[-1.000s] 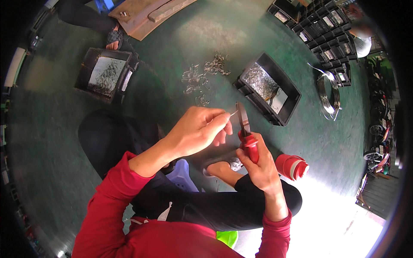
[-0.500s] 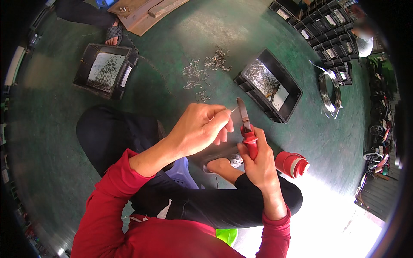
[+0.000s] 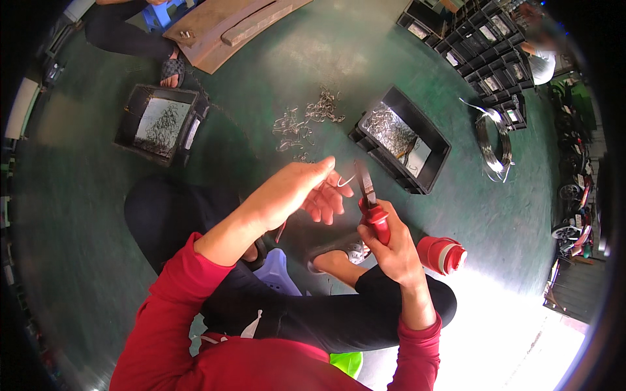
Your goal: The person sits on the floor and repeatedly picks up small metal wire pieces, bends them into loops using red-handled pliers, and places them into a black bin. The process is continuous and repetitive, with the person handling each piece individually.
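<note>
Over green floor [image 3: 228, 153], off left edge of black crate [image 3: 417, 117], from my station I see right hand [image 3: 395, 251] gripping red-handled pliers [image 3: 373, 213]. Left hand [image 3: 287, 192]: thumb lifted wide of loosely curled fingers. Bent wire [image 3: 345, 183] between left fingertips and pliers' tip; which grips, cannot tell.

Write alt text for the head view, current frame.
A right hand holds red-handled pliers up to a small bent wire, the left hand loosely open beside it. Beyond, bent wire pieces lie on a green floor between two black crates.
</note>
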`<state>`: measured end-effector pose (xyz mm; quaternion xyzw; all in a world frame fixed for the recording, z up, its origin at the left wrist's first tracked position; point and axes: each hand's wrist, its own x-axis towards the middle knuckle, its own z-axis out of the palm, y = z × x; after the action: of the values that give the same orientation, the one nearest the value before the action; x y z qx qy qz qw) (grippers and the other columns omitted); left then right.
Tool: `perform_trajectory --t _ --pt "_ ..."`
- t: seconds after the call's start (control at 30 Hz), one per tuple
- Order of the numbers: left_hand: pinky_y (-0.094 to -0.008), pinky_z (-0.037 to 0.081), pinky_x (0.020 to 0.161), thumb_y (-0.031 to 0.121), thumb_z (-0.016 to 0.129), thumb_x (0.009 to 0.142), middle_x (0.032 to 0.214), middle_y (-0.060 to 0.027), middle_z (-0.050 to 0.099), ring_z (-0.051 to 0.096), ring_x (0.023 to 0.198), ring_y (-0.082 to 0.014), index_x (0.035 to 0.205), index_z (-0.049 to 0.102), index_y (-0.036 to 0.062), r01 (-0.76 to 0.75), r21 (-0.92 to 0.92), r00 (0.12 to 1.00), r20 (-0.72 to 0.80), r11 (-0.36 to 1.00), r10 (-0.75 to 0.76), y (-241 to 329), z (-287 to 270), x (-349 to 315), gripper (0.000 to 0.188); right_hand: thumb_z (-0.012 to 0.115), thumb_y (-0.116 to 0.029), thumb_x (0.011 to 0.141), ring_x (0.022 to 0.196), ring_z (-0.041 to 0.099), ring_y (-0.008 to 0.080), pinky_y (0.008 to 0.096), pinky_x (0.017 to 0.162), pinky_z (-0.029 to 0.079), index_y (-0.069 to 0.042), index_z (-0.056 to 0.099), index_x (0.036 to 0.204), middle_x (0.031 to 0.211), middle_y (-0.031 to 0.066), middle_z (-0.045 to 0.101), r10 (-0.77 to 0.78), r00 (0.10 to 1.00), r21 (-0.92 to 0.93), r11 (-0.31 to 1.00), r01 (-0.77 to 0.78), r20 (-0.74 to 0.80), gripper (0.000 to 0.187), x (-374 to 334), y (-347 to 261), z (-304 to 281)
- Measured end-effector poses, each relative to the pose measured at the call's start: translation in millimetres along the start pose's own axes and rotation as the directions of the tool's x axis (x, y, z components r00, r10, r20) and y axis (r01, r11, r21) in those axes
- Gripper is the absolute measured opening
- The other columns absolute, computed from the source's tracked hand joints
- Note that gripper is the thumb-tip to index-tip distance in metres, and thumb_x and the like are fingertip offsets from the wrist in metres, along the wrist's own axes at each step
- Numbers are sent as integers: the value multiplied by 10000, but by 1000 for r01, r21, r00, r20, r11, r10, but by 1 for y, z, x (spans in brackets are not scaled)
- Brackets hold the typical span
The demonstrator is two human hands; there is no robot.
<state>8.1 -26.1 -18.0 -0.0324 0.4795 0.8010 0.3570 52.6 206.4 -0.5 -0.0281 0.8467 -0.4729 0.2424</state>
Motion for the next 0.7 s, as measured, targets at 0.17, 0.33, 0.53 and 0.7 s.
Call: perform_trajectory --t 0.17,0.33,0.53,0.7 --pt "-259 464 595 238 605 958 775 -41 626 580 654 -140 979 636 0 133 -260 983 159 957 -93 -11 -11 4 241 646 -92 888 894 583 175 320 828 468 -26 477 1302 961 96 628 -163 986 -74 984 161 -25 452 -2 9 2" --pt "-249 507 628 260 603 965 820 -61 671 640 667 -135 1013 656 5 68 -74 993 104 995 -60 -16 -10 9 265 656 -80 883 942 582 162 308 861 462 -28 469 1343 1029 77 625 -140 990 -18 990 140 21 500 -7 10 -8" --pt "-256 521 601 253 622 956 812 -66 674 635 644 -120 1021 640 -28 135 -183 986 117 974 -114 -17 6 19 289 658 -49 873 945 555 117 268 860 460 -22 474 1354 1057 48 603 30 997 78 996 -35 67 516 -21 9 -38" --pt "-244 514 563 210 684 914 845 -71 659 606 612 -107 1039 635 -36 245 -363 955 250 899 -160 -19 16 32 280 670 -61 860 1040 582 189 310 909 461 -11 451 1372 1181 113 610 -149 989 -92 985 146 -27 559 -26 22 -43"
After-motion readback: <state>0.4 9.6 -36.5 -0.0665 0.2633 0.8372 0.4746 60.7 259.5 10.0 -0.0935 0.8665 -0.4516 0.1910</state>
